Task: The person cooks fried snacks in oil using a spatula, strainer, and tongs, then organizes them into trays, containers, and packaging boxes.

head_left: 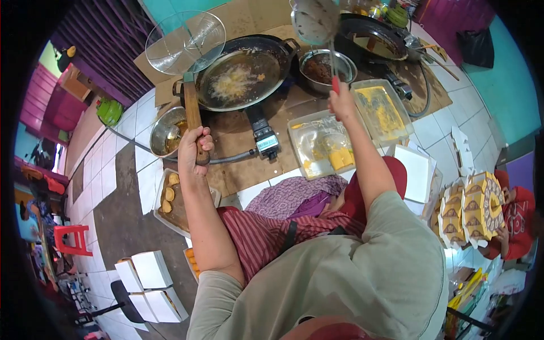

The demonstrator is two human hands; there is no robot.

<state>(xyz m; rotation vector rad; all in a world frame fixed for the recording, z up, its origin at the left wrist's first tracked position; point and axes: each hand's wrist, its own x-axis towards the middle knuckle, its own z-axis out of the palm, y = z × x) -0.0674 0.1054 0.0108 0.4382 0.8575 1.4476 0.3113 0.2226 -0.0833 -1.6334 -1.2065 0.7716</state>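
Note:
My left hand (196, 146) is closed around the wooden handle of a wide wire skimmer (195, 107). Its round basket hovers beside and partly over a black wok (243, 102), where pale pieces of food (233, 82) bubble in oil. In my right hand (343, 104) is the red handle of a strainer (315, 22). The strainer's head, blurred and tipped up, is beyond a metal bowl (327, 68) with brown bits in it. Below that hand lies a plastic tub (317, 144) with yellow pieces; another tub (383, 110), smeared yellow, sits just to its right.
A second wok (371, 39) with dark oil stands back right. A small metal bowl (164, 136) and a tray of fried pieces (173, 201) are at left, white boxes (150, 269) lower left. A gas hose (232, 158) crosses the floor. Another person (518, 221) holds yellow boxes at right.

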